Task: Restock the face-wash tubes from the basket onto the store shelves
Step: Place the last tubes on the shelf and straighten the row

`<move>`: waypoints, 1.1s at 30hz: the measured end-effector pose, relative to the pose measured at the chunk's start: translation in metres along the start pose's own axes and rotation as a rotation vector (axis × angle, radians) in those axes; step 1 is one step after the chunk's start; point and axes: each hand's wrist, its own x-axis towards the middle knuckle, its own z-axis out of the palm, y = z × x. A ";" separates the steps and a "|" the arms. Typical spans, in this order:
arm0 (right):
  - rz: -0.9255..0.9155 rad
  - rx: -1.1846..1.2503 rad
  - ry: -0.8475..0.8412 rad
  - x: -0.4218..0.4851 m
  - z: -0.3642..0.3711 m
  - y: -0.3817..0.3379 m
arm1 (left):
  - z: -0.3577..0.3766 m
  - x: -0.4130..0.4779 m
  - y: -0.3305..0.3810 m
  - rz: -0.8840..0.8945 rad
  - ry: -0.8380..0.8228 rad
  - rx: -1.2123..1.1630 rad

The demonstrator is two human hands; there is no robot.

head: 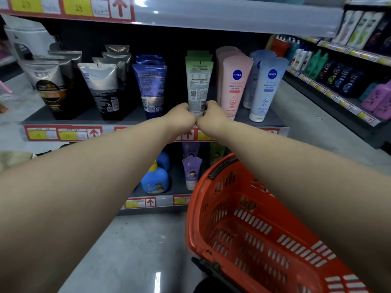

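left hand (pixel 179 117) and right hand (pixel 211 115) pinch base of green tube (pixel 198 85); abrupt release risks tipping it against pink tube (pixel 234 81).

Bare left forearm (pixel 105 166), bare right forearm (pixel 296 163), left hand (pixel 182 117), right hand (pixel 212 116), skin uncovered throughout

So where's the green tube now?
Head view, centre: the green tube stands on the middle shelf between the blue tube on the left and the pink tube on the right, its lower end gripped by the left hand and right hand.
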 end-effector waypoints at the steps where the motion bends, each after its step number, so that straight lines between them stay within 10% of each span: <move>1: 0.001 -0.001 0.010 -0.001 0.000 -0.001 | -0.002 -0.002 0.000 -0.011 0.010 0.006; 23: -0.563 -0.552 -0.174 -0.066 0.015 -0.075 | -0.098 -0.111 -0.005 -0.033 0.137 0.911; 33: -0.288 -0.140 -0.131 -0.040 0.129 -0.110 | -0.157 -0.070 -0.097 0.028 0.193 0.756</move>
